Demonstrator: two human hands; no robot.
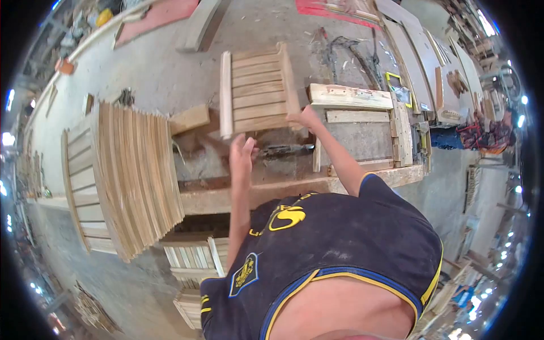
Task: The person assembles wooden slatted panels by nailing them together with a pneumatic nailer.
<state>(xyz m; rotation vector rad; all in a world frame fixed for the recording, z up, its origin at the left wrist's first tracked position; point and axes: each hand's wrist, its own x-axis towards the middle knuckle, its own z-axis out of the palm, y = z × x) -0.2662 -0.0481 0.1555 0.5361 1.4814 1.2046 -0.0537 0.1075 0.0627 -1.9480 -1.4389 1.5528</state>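
A small slatted wooden panel (pixel 258 90), with several cross slats between two side rails, is tilted up over the workbench. My right hand (pixel 306 119) grips its near right corner, fingers wrapped around the wood. My left hand (pixel 242 154) is just below the panel's near left corner, its fingers apart and holding nothing I can see. A wooden jig frame (pixel 357 116) of thick battens lies on the bench to the right of my right hand. A tall stack of similar slatted panels (pixel 136 175) stands to my left.
A wood block (pixel 190 119) lies by the stack. Beyond the jig are dark tools and cables (pixel 357 54) and a yellow-edged item (pixel 399 85). The bench's near beam (pixel 255 195) runs before me. More slatted pieces (pixel 192 260) are below at left. Boards (pixel 419 51) lie at right.
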